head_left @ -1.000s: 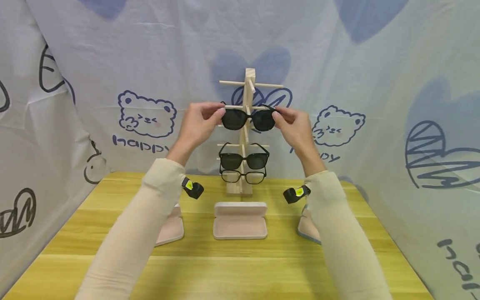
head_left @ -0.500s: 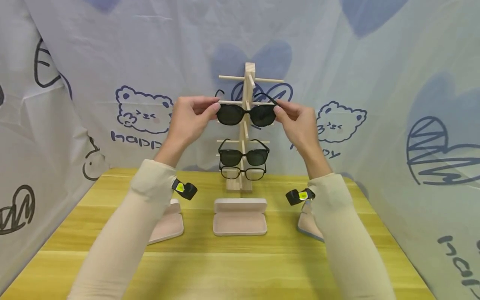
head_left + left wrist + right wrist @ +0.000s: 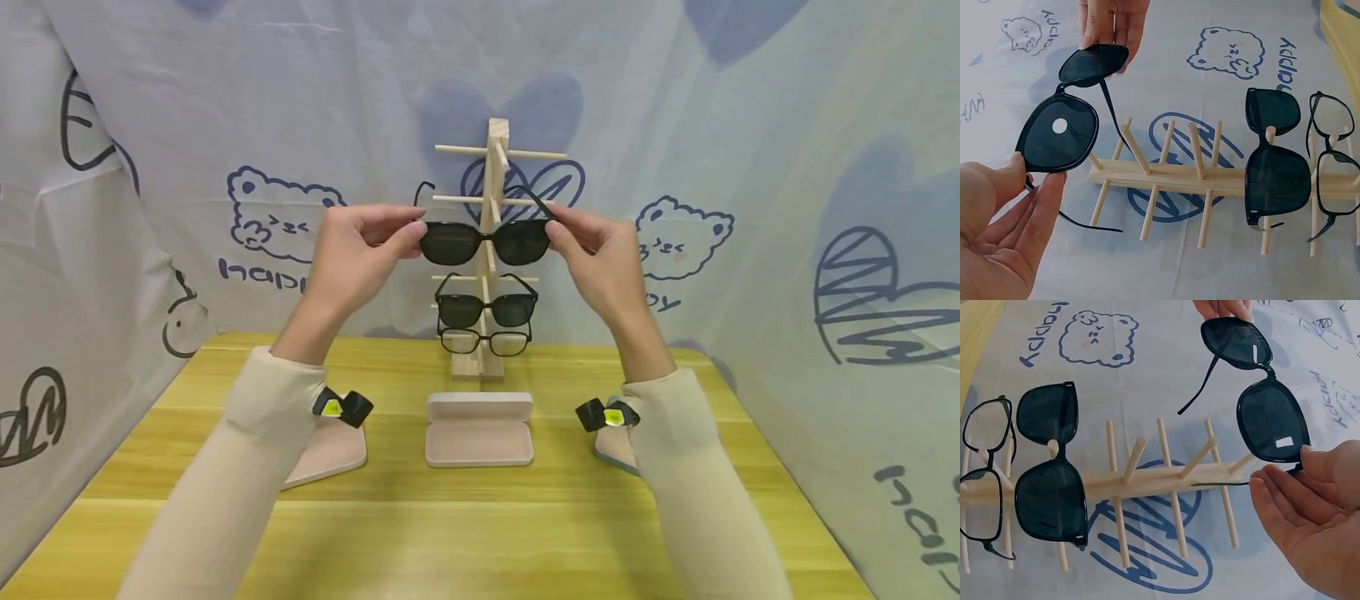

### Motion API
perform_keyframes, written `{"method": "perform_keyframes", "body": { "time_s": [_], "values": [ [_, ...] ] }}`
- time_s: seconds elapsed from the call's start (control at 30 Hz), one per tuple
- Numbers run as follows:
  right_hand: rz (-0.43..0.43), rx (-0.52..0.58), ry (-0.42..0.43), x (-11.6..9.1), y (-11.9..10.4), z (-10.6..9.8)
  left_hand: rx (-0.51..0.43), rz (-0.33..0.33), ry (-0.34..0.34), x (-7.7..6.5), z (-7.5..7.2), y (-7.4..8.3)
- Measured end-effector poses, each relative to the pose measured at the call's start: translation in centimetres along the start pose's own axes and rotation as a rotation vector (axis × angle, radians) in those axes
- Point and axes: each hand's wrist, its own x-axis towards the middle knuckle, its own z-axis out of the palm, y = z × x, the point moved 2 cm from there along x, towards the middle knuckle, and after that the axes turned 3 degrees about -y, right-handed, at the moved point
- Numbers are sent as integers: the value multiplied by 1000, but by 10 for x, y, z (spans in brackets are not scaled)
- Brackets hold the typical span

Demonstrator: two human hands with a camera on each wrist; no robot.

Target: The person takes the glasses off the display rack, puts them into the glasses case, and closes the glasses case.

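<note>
Between both hands hangs a pair of black sunglasses (image 3: 448,243), its temples unfolded and pointing back toward the wooden display stand (image 3: 494,171). The left hand (image 3: 358,250) pinches one outer corner of the frame between thumb and fingers. At the opposite corner, the right hand (image 3: 603,258) holds on the same way. Both wrist views show the sunglasses (image 3: 1060,134) in front of the stand's pegs, apart from them. Lower on the stand rest another pair of sunglasses (image 3: 513,312) and, beneath it, clear glasses (image 3: 508,343) with a dark frame.
An open pale pink glasses case (image 3: 480,446) stands on the wooden table (image 3: 480,533) before the stand. Two more cases, a left one (image 3: 337,450) and a right one (image 3: 617,446), are partly hidden by the arms. A printed cloth (image 3: 375,83) hangs behind.
The hands have drawn the sunglasses off the stand's peg and toward the person, so they look larger. The left hand has shifted left, and the temples now show more.
</note>
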Motion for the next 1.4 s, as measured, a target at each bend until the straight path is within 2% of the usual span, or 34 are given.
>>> {"method": "perform_keyframes", "body": {
  "time_s": [0.23,0.47,0.7,1.0,1.4],
  "values": [
    [39,18,-12,-17,-4,1,16,19,11,-18,-2,-1],
    [49,40,-25,-36,-2,1,33,-13,-26,-32,-2,-1],
    [64,2,-42,-54,0,1,69,-25,-51,-51,0,-6],
    [101,90,-95,-73,4,0,34,-26,-61,-70,5,-16],
    [209,44,-156,-98,20,6,-15,-119,-118,-100,16,-33]
  ]
}}
